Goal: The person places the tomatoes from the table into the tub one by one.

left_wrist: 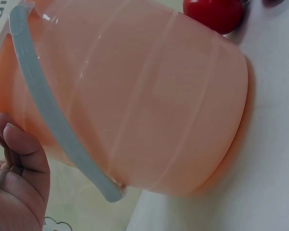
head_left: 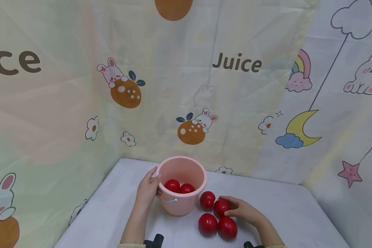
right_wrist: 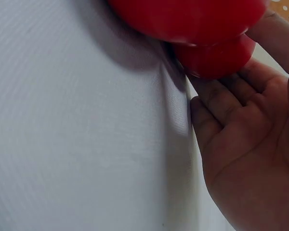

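White cloth table [head_left: 297,206]; left hand [head_left: 147,189] grips smooth pink bucket [head_left: 186,205]; right hand [head_left: 243,210] fingers cup glossy tomato [head_left: 220,207].

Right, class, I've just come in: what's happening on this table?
A person's left hand grips the rim of a pink bucket that holds two red balls. The right hand curls round one red ball among four lying on the white table beside the bucket.
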